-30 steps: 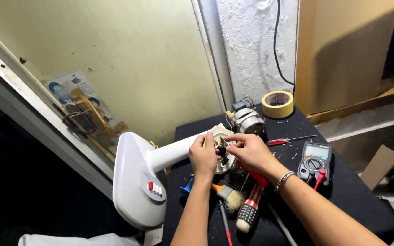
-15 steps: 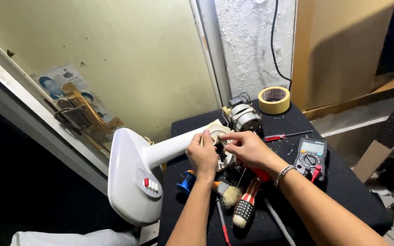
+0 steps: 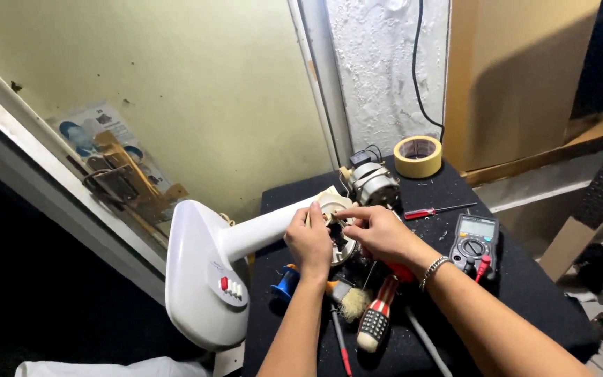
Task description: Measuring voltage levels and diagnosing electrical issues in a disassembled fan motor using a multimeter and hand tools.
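- Black cloth covers our table (image 3: pixel 525 293), set against a yellow wall.
- Our left hand (image 3: pixel 310 241) grips the round top end of a white fan stand (image 3: pixel 246 241), whose neck runs left to its base.
- Our right hand (image 3: pixel 378 230) pinches a small dark part there, fingers closed.

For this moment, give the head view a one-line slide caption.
Both hands, left hand and right hand, work at the white fan stand's neck end beside a multimeter.

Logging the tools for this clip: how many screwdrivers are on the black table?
2 that I can tell: a thin red-handled screwdriver between the motor and the multimeter, and a red-and-white striped-handled screwdriver below the right hand. Others may hide under the arms.
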